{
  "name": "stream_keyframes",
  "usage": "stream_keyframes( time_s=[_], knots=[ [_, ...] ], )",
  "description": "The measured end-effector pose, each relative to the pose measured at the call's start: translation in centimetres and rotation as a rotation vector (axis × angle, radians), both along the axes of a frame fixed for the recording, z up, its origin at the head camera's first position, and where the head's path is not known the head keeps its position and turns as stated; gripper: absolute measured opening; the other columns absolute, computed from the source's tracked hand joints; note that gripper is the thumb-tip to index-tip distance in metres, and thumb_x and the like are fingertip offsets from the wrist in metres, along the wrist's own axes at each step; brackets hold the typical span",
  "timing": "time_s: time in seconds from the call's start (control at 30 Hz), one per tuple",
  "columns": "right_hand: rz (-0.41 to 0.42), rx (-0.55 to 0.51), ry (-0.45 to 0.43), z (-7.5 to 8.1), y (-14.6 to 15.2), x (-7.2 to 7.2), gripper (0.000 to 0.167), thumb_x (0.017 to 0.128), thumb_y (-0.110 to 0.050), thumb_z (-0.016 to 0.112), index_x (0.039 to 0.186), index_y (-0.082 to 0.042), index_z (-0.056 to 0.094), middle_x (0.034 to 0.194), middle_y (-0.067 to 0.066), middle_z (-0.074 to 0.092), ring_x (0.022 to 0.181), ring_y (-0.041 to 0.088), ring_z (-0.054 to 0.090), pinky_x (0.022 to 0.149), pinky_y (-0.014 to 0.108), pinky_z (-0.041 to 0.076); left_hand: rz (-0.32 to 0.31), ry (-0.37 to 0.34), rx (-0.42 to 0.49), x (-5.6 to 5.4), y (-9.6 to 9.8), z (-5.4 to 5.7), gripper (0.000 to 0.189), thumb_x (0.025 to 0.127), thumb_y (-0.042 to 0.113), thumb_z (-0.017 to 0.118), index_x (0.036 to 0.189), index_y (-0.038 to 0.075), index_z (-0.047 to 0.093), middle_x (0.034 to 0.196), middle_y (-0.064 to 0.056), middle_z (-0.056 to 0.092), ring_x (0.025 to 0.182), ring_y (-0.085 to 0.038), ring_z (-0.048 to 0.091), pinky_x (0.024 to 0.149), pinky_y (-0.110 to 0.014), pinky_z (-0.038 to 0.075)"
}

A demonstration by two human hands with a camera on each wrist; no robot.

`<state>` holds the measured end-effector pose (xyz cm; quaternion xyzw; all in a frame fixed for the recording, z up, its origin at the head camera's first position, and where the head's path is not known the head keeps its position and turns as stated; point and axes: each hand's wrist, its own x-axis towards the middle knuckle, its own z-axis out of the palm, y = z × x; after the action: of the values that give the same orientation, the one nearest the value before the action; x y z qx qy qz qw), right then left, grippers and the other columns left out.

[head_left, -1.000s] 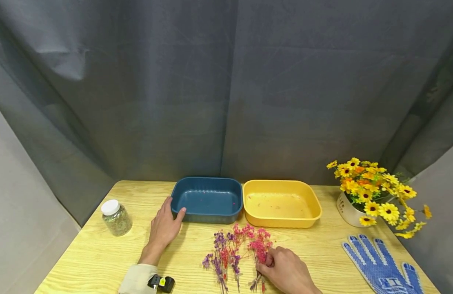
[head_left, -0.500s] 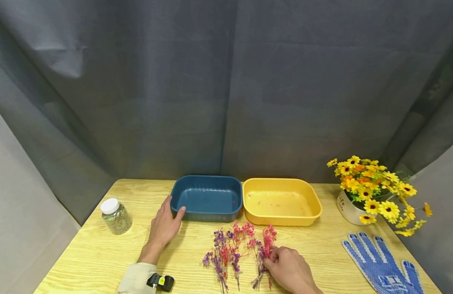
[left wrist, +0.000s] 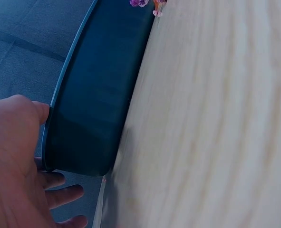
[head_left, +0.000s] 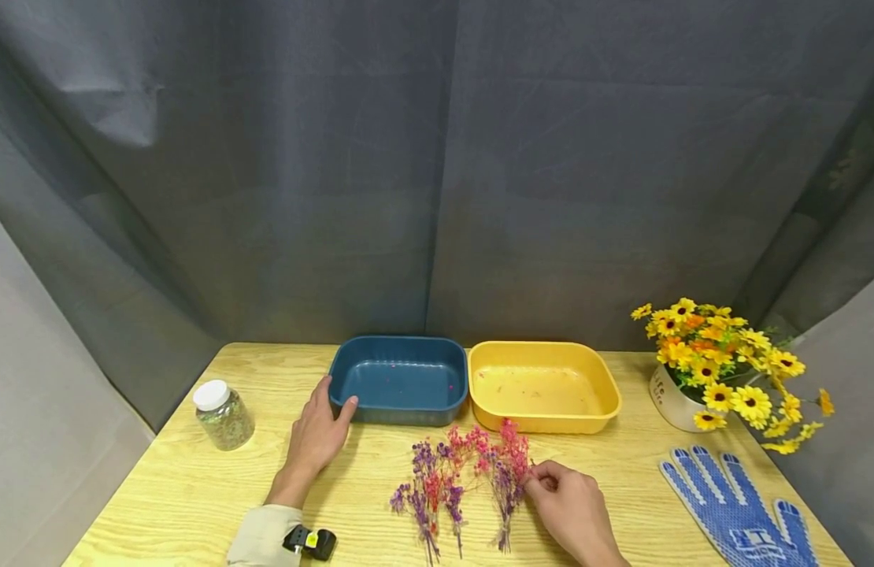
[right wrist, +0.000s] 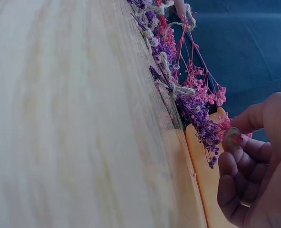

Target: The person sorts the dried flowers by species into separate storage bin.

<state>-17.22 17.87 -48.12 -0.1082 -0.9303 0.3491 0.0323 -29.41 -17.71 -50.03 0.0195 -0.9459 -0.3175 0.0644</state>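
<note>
In the head view my left hand (head_left: 315, 437) rests at the left corner of a dark blue plastic basin (head_left: 401, 416), thumb at its front and fingers along its side. The left wrist view shows the thumb on the basin's rim (left wrist: 59, 85) and the other fingers extended. My right hand (head_left: 570, 504) pinches a pink dried-flower sprig (head_left: 515, 445) between thumb and forefinger, its stem end showing at the fingertips in the right wrist view. The sprig overlaps a string-tied purple dried-flower bunch (head_left: 505, 488). Left of it lie more purple (head_left: 423, 480) and pink dried flowers (head_left: 468, 442).
A yellow basin (head_left: 543, 424) stands right beside the blue one. At the left is a white-lidded jar (head_left: 224, 417). A pot of yellow artificial flowers (head_left: 681, 402) and a blue dotted glove (head_left: 742, 512) are at the right. A dark curtain (head_left: 437, 197) hangs behind the table.
My right hand has shifted right and a little away from me, drawing the pink sprig's stem off the purple bunch; its flower heads now lean left. The left hand has stayed put.
</note>
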Motion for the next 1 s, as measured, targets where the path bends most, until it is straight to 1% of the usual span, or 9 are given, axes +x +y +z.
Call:
stream_keyframes(
  time_s=[0.17, 0.27, 0.4, 0.43, 0.5, 0.63, 0.73, 0.83, 1.0],
  knots=[
    [-0.015, -0.099, 0.022, 0.0, 0.0, 0.0, 0.008, 0.087, -0.023, 0.066, 0.083, -0.018, 0.071, 0.066, -0.006, 0.061, 0.057, 0.01, 0.048, 0.058, 0.023, 0.037, 0.0, -0.002, 0.002, 0.0, 0.0, 0.0, 0.077, 0.097, 0.059, 0.04, 0.154, 0.012, 0.017, 0.159, -0.014, 0.025, 0.143, -0.038, 0.03, 0.107, -0.064, 0.03],
    [-0.008, -0.228, 0.019, 0.2, -0.1, 0.1, 0.007, 0.086, -0.018, 0.066, 0.083, -0.014, 0.071, 0.068, -0.001, 0.062, 0.055, 0.01, 0.048, 0.055, 0.023, 0.039, 0.001, -0.003, 0.002, 0.0, 0.0, 0.0, 0.077, 0.098, 0.058, 0.04, 0.155, 0.012, 0.017, 0.159, -0.015, 0.026, 0.143, -0.039, 0.03, 0.106, -0.064, 0.03],
    [-0.008, -0.414, 0.01, 0.3, -0.1, 0.3, 0.004, 0.085, -0.01, 0.066, 0.084, -0.008, 0.069, 0.068, 0.006, 0.061, 0.048, 0.012, 0.046, 0.046, 0.026, 0.041, 0.0, -0.004, 0.006, 0.0, 0.0, 0.0, 0.077, 0.098, 0.058, 0.04, 0.155, 0.012, 0.017, 0.159, -0.015, 0.026, 0.143, -0.039, 0.03, 0.107, -0.064, 0.029],
    [-0.005, -0.435, 0.01, 0.2, -0.1, 0.3, 0.004, 0.085, -0.01, 0.066, 0.085, -0.007, 0.068, 0.068, 0.006, 0.061, 0.047, 0.012, 0.047, 0.045, 0.026, 0.042, 0.0, -0.003, 0.008, 0.0, 0.0, 0.0, 0.077, 0.098, 0.057, 0.04, 0.155, 0.012, 0.017, 0.159, -0.015, 0.026, 0.143, -0.038, 0.03, 0.107, -0.064, 0.029],
    [-0.003, -0.466, -0.012, 0.0, -0.2, 0.2, 0.005, 0.086, -0.013, 0.067, 0.086, -0.008, 0.068, 0.068, 0.007, 0.062, 0.047, 0.014, 0.049, 0.046, 0.027, 0.043, -0.002, -0.006, 0.009, 0.0, 0.0, 0.0, 0.077, 0.097, 0.058, 0.04, 0.155, 0.012, 0.017, 0.159, -0.015, 0.026, 0.143, -0.038, 0.03, 0.108, -0.063, 0.029],
    [0.032, -0.466, -0.062, -0.4, -0.1, 0.0, 0.015, 0.086, -0.023, 0.072, 0.088, -0.009, 0.068, 0.071, 0.006, 0.067, 0.057, 0.014, 0.053, 0.056, 0.026, 0.044, -0.003, -0.011, 0.005, 0.0, 0.0, 0.1, 0.078, 0.097, 0.059, 0.038, 0.155, 0.012, 0.015, 0.159, -0.016, 0.025, 0.143, -0.039, 0.029, 0.108, -0.064, 0.028],
    [0.064, -0.488, -0.094, -0.6, 0.0, 0.0, 0.022, 0.085, -0.028, 0.074, 0.091, -0.007, 0.068, 0.075, 0.005, 0.07, 0.064, 0.013, 0.056, 0.06, 0.025, 0.045, -0.002, -0.015, 0.002, 0.0, 0.0, 0.1, 0.078, 0.097, 0.06, 0.037, 0.155, 0.012, 0.014, 0.159, -0.016, 0.024, 0.143, -0.039, 0.029, 0.108, -0.064, 0.028],
    [0.093, -0.537, -0.113, -0.9, 0.2, 0.0, 0.026, 0.084, -0.027, 0.075, 0.093, -0.004, 0.067, 0.079, 0.006, 0.07, 0.067, 0.015, 0.058, 0.061, 0.026, 0.047, -0.004, -0.016, 0.001, 0.0, 0.0, 0.1, 0.079, 0.097, 0.06, 0.037, 0.155, 0.013, 0.014, 0.159, -0.016, 0.025, 0.143, -0.039, 0.029, 0.108, -0.064, 0.029],
    [0.102, -0.598, -0.125, -1.1, 0.5, -0.1, 0.025, 0.08, -0.023, 0.078, 0.093, -0.003, 0.067, 0.079, 0.006, 0.068, 0.065, 0.014, 0.053, 0.058, 0.026, 0.045, -0.008, -0.015, 0.006, 0.1, 0.0, 0.2, 0.078, 0.097, 0.059, 0.038, 0.155, 0.012, 0.015, 0.159, -0.016, 0.025, 0.143, -0.039, 0.029, 0.108, -0.062, 0.03]
  ],
)
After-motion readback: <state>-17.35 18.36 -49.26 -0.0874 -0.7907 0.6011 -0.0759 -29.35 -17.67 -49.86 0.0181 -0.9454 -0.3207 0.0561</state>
